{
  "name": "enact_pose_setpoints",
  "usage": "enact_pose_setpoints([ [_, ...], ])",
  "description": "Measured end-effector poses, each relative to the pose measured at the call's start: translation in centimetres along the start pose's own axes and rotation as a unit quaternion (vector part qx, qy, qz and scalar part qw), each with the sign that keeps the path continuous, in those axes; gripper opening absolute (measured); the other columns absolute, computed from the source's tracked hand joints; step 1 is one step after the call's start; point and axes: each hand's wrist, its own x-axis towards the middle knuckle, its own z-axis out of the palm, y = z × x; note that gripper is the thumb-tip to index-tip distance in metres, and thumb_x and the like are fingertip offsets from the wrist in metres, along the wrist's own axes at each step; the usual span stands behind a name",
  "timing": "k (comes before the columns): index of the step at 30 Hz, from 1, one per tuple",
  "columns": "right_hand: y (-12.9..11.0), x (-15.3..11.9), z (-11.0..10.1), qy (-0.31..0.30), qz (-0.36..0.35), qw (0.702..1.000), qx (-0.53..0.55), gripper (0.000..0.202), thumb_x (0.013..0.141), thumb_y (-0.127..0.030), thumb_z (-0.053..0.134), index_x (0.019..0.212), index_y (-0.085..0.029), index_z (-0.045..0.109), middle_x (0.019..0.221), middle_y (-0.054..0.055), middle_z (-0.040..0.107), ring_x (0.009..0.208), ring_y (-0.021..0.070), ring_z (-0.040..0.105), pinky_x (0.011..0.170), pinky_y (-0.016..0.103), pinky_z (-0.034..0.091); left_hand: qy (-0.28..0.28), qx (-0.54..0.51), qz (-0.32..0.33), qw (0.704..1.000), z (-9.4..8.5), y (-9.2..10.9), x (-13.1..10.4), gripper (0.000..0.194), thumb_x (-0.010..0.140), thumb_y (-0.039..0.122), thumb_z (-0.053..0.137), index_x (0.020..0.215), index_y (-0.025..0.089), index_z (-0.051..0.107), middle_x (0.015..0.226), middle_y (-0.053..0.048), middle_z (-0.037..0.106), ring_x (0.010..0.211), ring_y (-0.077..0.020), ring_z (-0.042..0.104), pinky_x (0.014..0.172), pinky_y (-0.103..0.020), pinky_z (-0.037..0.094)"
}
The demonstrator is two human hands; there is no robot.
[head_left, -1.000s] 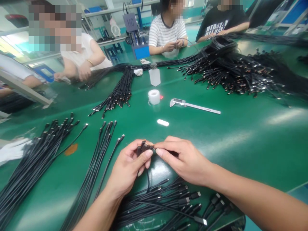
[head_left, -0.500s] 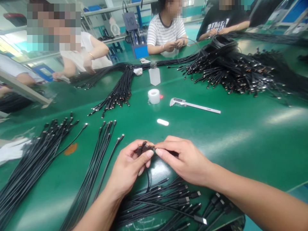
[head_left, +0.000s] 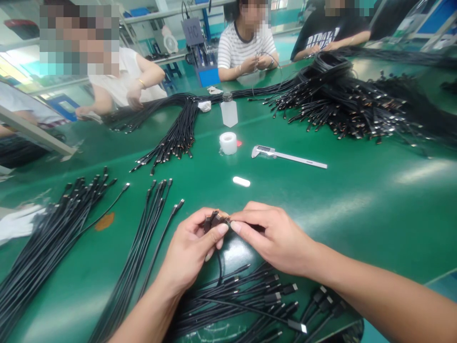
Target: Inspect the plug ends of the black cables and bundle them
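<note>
Close to the table's near side, my left hand (head_left: 194,245) is closed around a small cluster of black cable connectors (head_left: 214,218), their metal ends up. One black cable hangs below that hand. My right hand (head_left: 274,233) meets it from the right, thumb and forefinger pinched at the edge of the cluster. What lies between those fingertips is too small to make out. Beneath both hands, more black cables with metal-tipped plugs (head_left: 250,297) lie across the green table (head_left: 357,214). A thin bundle of cables (head_left: 143,243) runs beside my left forearm.
A white oval piece (head_left: 242,181), a digital caliper (head_left: 289,157), a tape roll (head_left: 228,143) and a bottle (head_left: 229,112) stand or lie ahead. Large cable piles (head_left: 339,100) spread at back right, another bundle (head_left: 53,238) at left by a white glove (head_left: 17,224). People sit opposite.
My hands have hardly moved and keep the same grip. Across the table, the person in stripes has shifted both hands and the cable held in them slightly.
</note>
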Motion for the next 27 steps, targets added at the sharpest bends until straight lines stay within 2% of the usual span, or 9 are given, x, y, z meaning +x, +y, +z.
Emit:
enact_pose_setpoints([
  [27, -0.12, 0.01, -0.11, -0.011, -0.004, 1.000, 0.001, 0.027, 0.099, -0.020, 0.050, 0.101, -0.027, 0.077, 0.088, -0.004, 0.072, 0.082, 0.0115, 0.056, 0.077, 0.026, 0.044, 0.000, -0.012, 0.001, 1.000, -0.10, -0.13, -0.07, 0.034, 0.082, 0.039, 0.075, 0.104, 0.017, 0.062, 0.062, 0.002, 0.053, 0.052, -0.0065, 0.041, 0.041, -0.015, 0.030],
])
